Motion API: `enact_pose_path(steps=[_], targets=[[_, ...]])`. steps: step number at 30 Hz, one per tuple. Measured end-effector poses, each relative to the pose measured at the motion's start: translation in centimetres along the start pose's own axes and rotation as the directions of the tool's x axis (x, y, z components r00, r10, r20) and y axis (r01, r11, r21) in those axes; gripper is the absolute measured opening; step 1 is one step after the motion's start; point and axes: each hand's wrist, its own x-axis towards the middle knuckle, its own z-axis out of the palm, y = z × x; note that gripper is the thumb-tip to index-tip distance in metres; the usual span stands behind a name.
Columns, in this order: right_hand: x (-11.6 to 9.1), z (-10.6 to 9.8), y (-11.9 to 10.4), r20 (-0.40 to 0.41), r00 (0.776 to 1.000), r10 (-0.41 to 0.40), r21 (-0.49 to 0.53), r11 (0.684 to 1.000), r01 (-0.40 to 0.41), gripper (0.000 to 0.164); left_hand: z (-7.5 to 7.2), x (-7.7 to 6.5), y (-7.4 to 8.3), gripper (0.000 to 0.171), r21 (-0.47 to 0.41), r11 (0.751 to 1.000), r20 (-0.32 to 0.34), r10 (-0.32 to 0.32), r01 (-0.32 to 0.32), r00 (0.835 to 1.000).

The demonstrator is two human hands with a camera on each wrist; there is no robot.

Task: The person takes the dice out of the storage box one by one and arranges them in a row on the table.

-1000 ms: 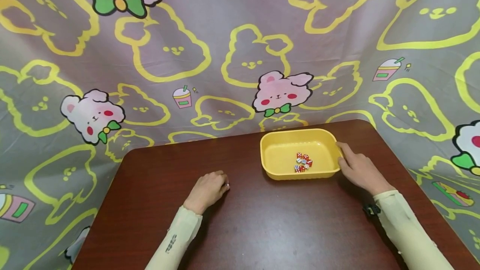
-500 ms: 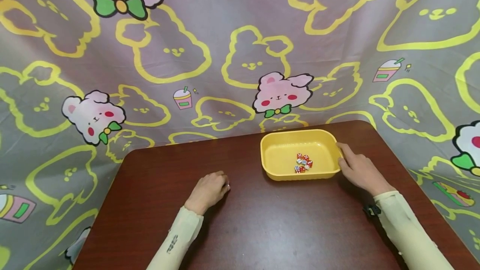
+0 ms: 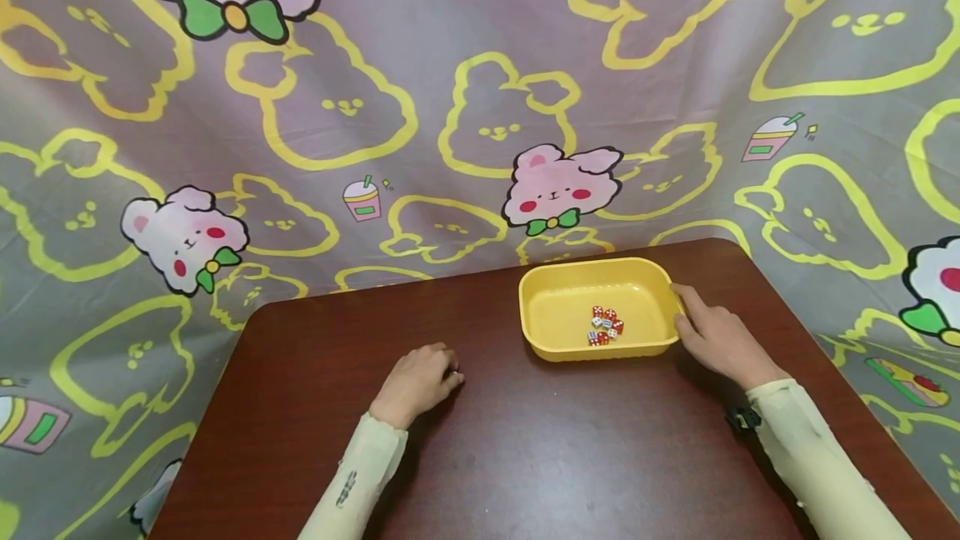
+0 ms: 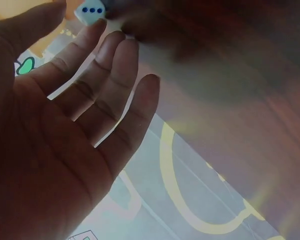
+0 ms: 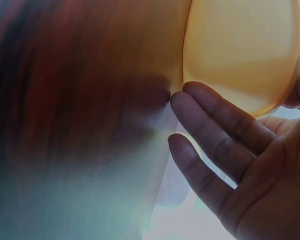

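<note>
At the table's left middle, my left hand (image 3: 416, 382) rests with its fingers loosely bent and the thumb spread apart. A white die (image 4: 91, 11) with blue dots lies by the index fingertip in the left wrist view; the thumb stands clear of it. In the head view the hand hides this die. My right hand (image 3: 723, 340) holds the right end of a yellow plastic tray (image 3: 531, 327), pinching its wall between thumb and fingers. Inside the tray, right of its middle, sits a cluster of several small red and white dice (image 3: 603, 325).
The dark brown table (image 3: 480, 457) has rounded far corners. A grey cloth (image 3: 435, 40) printed with yellow outlines and pink bears hangs behind the table and along its sides. The tray stands close to the far edge.
My left thumb has moved away from the bent fingers, and the small white spot at the fingertips no longer shows in the head view. The right hand and tray stay put.
</note>
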Motion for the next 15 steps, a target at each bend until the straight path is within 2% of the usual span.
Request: enact_pose_path(steps=[4,15], targets=[[-0.2,0.0,-0.1,0.023,1.0,0.018,0.013,1.0,-0.018,0.049,-0.5,0.3,0.2,0.021,-0.027,0.999,0.024,-0.019,0.02,1.0],[-0.1,-0.2,-0.2,0.022,1.0,0.007,0.005,1.0,-0.007,0.048,-1.6,1.2,0.7,0.014,-0.037,0.999,0.005,-0.019,0.019,1.0]])
